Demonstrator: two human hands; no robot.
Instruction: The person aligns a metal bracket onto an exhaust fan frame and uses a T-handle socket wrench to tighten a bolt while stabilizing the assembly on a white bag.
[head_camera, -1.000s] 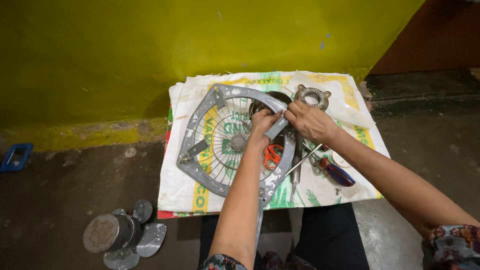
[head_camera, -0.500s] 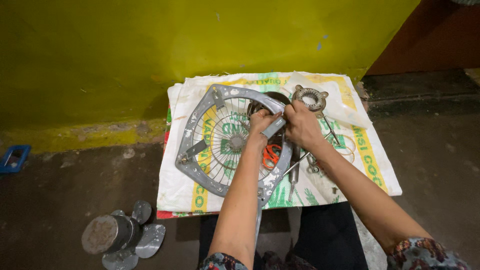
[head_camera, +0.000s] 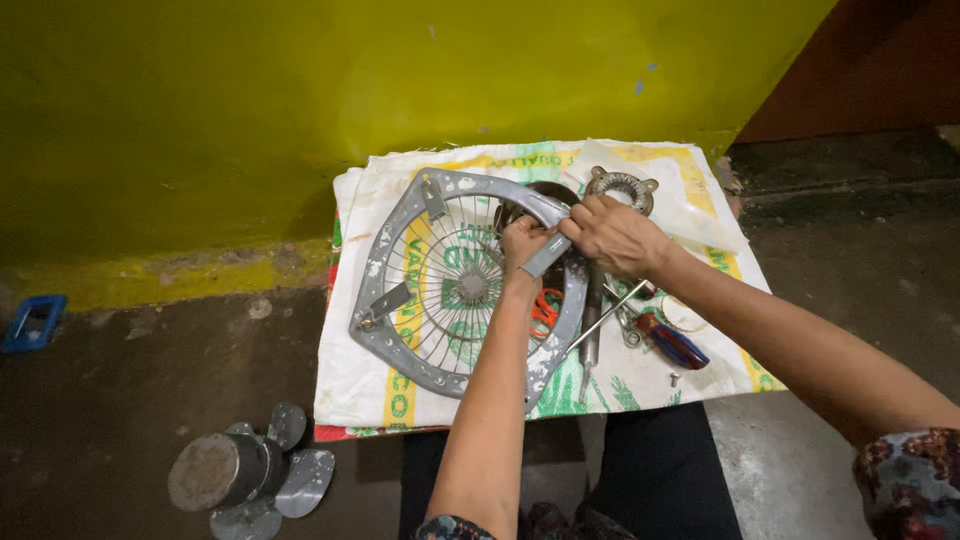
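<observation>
A grey metal fan frame (head_camera: 400, 300) with a wire guard lies on a printed white sack (head_camera: 640, 370) spread on the floor. My left hand (head_camera: 522, 245) grips the frame's right rim beside a grey mounting bracket (head_camera: 547, 256). My right hand (head_camera: 610, 232) holds the same spot from the right, fingers closed over the rim. A dark round part sits under the frame behind my hands, mostly hidden.
A round metal bearing housing (head_camera: 622, 187) lies behind my right hand. A screwdriver with a red and blue handle (head_camera: 668, 341), orange-handled pliers (head_camera: 545, 310) and a small screw (head_camera: 675, 379) lie on the sack. A grey fan motor with blades (head_camera: 240, 475) sits at lower left; a blue object (head_camera: 32, 322) at far left.
My right hand has moved left along the rim to meet my left hand at the bracket. The view has shifted slightly right.
</observation>
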